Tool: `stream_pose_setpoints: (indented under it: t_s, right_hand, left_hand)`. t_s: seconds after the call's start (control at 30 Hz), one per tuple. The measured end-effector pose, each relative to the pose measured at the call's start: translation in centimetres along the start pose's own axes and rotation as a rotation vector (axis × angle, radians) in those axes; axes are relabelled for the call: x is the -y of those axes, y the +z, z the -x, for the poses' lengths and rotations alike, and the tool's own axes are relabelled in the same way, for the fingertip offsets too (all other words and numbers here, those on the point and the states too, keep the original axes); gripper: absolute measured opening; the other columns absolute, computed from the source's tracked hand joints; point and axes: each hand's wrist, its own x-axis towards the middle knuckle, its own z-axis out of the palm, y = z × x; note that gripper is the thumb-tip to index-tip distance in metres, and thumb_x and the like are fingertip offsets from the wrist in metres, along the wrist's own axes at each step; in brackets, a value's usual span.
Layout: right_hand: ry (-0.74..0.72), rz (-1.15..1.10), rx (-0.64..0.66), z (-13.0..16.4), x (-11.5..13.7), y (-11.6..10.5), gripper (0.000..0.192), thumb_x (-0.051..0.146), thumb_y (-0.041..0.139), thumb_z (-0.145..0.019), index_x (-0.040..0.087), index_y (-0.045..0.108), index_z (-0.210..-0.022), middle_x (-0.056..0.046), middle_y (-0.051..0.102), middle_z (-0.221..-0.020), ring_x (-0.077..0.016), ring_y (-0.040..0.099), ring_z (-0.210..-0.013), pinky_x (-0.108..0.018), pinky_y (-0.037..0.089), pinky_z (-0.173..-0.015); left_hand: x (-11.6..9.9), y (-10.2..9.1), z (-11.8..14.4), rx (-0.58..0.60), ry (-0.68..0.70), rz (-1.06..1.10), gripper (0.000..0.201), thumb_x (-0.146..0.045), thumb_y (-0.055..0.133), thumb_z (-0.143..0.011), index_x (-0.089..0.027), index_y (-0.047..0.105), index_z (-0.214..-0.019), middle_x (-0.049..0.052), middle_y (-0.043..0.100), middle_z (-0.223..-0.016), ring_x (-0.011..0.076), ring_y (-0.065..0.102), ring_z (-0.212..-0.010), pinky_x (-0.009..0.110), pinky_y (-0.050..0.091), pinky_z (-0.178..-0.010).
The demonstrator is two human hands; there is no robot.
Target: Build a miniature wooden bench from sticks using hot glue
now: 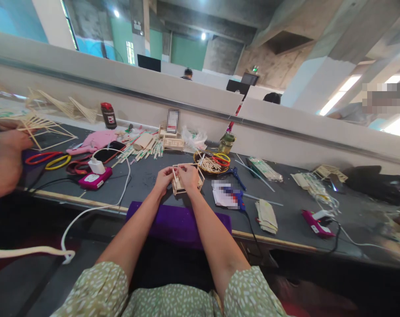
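Purple pad point(173, 222) near edge; left hand point(163, 178), right hand point(188, 176) together, fingers pinching stick frame point(187, 187) on table point(147, 176).

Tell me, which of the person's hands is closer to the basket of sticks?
Right. The right hand sits just left of the basket, holding the small stick frame; the left hand is farther left.

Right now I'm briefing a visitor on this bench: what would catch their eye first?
At the centre, the left hand and right hand grip a small box frame of wooden sticks, on the dark table just beyond a purple pad. Behind it a round basket holds loose sticks and coloured rings. At the far left, another person's hand works a larger stick frame.
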Motion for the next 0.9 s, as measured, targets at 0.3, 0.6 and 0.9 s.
stream_pose_setpoints:
  t_s: [0.3, 0.6, 0.9]
  right_hand:
    - [-0.028, 0.048, -0.006, 0.20, -0.27, 0.49, 0.021, 0.039, 0.058, -0.086, 0.028, 0.075, -0.094, -0.001, 0.075, -0.087, -0.0175, 0.066, -0.079, -0.025, 0.045, -0.072]
    - [-0.040, 0.061, -0.017, 0.34, -0.21, 0.72, 0.024, 0.040, 0.057, -0.088, 0.029, 0.075, -0.097, -0.002, 0.075, -0.088, -0.0180, 0.066, -0.080, -0.025, 0.044, -0.070]
    - [-0.048, 0.078, 0.010, 0.33, 0.03, 0.56, 0.024, 0.041, 0.055, -0.088, 0.028, 0.076, -0.092, -0.001, 0.074, -0.086, -0.0177, 0.065, -0.079, -0.025, 0.044, -0.070]
  left_hand:
    - [-0.12, 0.14, 0.08, -0.016, 0.030, -0.057, 0.040, -0.038, 0.084, -0.052, -0.014, 0.071, -0.081, 0.002, 0.069, -0.069, 0.0140, 0.059, -0.060, 0.025, 0.045, -0.061]
    - [0.30, -0.01, -0.16, -0.041, 0.086, -0.102, 0.035, -0.039, 0.082, -0.055, -0.015, 0.071, -0.078, 0.002, 0.069, -0.070, 0.0140, 0.058, -0.062, 0.025, 0.044, -0.063]
    - [0.65, -0.05, -0.30, -0.042, 0.119, -0.124, 0.032, -0.038, 0.080, -0.059, -0.015, 0.071, -0.079, 0.001, 0.068, -0.070, 0.0135, 0.056, -0.061, 0.024, 0.042, -0.062]
